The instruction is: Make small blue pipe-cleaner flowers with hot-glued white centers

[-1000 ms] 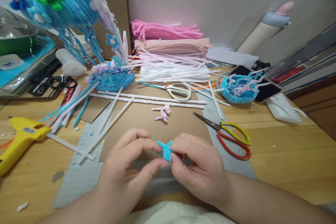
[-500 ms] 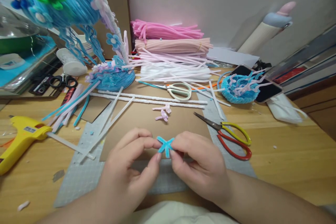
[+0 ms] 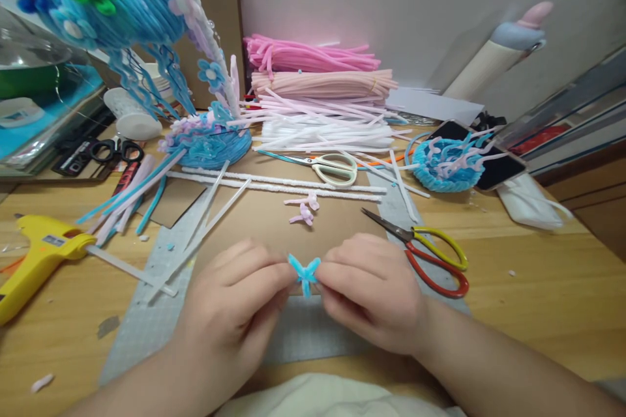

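Between my two hands is a small blue pipe-cleaner star [image 3: 306,273], held just above the near edge of the cardboard sheet [image 3: 235,221]. My left hand [image 3: 239,293] pinches its left side, fingers closed together. From the other side my right hand [image 3: 372,290] grips it between thumb and fingers. Two upper arms and a lower one show; the side arms are hidden by my fingertips. Beyond the hands, two small pale pink pipe-cleaner flowers [image 3: 306,212] lie on the cardboard.
Scissors with red and yellow handles [image 3: 440,267] lie at right, a yellow glue gun [image 3: 44,254] at left. White-handled scissors [image 3: 337,169] and bundles of pipe cleaners [image 3: 313,85] are farther back. A blue pipe-cleaner basket [image 3: 447,166] stands at back right.
My left hand has closed from a loose, open-curved hold into a tight pinch on the star. The star has tilted slightly, and its side arms are now covered.
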{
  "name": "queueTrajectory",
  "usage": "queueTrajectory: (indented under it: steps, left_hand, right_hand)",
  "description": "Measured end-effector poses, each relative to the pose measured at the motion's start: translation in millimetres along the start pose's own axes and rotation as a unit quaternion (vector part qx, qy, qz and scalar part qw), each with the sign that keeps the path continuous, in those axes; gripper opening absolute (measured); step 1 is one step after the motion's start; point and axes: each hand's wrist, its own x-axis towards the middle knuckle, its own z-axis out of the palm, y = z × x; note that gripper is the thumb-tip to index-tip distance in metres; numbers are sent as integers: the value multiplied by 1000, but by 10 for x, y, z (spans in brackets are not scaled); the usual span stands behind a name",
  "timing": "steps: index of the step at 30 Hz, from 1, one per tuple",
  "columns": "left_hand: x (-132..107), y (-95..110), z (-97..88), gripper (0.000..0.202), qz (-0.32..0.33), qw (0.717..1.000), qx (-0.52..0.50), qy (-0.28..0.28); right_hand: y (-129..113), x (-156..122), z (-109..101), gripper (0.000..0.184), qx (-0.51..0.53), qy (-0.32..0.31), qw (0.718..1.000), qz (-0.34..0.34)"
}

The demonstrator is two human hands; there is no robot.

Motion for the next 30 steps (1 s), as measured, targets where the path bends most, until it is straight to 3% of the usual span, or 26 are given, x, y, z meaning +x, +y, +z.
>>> queueTrajectory:
  steps: [8, 16, 24, 30]
  left_hand:
    - [22, -31, -90, 30, 50, 997, 7, -50]
    - [0, -18, -20, 8, -32, 996, 66, -51]
    - [-21, -9, 73, 16, -61, 992, 89, -71]
    - [-24, 14, 90, 17, -97, 982, 131, -99]
  right_hand:
    - [96, 2, -39, 11, -3, -10, 999, -37]
    - [17, -6, 46, 9, 17, -6, 1000, 21]
    - [-68, 17, 100, 17, -22, -56, 994, 94]
    - [-114, -5, 111, 22, -54, -68, 992, 88]
